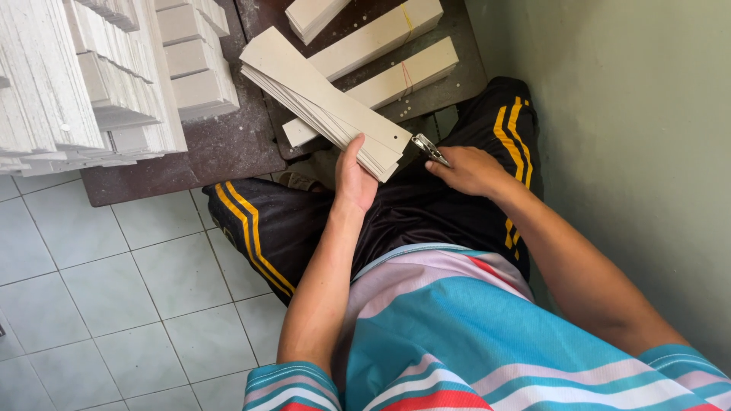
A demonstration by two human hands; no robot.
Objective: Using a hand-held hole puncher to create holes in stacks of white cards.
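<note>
My left hand [353, 176] grips the near end of a thick stack of long beige cardboard strips [320, 99], which slants up and to the left over my lap. A small punched hole shows near the gripped end of the top strip. My right hand [470, 169] rests on my right thigh and holds a small metal hole punch [429, 148], its tip just right of the stack's end. I sit in black shorts with yellow stripes.
Bundles of the same strips tied with rubber bands [381, 46] lie on a dark low board [228, 144]. Tall piles of white cardboard pieces [99, 76] stand at the upper left. A green wall [624, 114] runs along the right; grey floor tiles [114, 289] are on the left.
</note>
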